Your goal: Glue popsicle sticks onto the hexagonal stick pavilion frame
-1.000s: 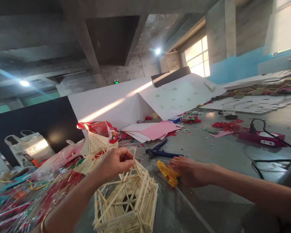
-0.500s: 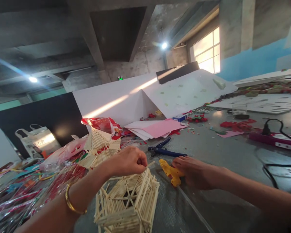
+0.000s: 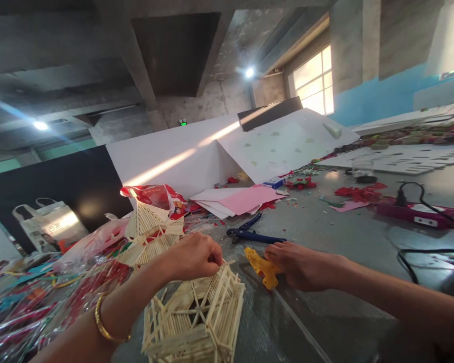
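Note:
My left hand (image 3: 199, 254), with a gold bracelet (image 3: 104, 320) on its wrist, is closed in a pinch on a thin wooden stick (image 3: 228, 263). The stick's end shows just past my fingers, at the far rim of a six-sided frame (image 3: 191, 315) built from pale sticks. My right hand (image 3: 293, 264) is wrapped round a yellow hot glue gun (image 3: 263, 269), to the right of the frame. A long clear glue stick (image 3: 300, 327) trails from the gun toward me. Behind my left hand stands a pointed roof-like model (image 3: 149, 227) of the same sticks.
Blue-handled cutters (image 3: 255, 235) lie beyond the glue gun. Pink and white sheets (image 3: 238, 199) lie farther back. A purple power strip (image 3: 416, 214) with a black cable is on the right. Plastic-wrapped craft supplies (image 3: 79, 292) crowd the left, near a white bag (image 3: 55, 224).
The stick has come down closer to the frame's rim with my left hand. My right hand still holds the glue gun beside it. The whole view has shifted slightly.

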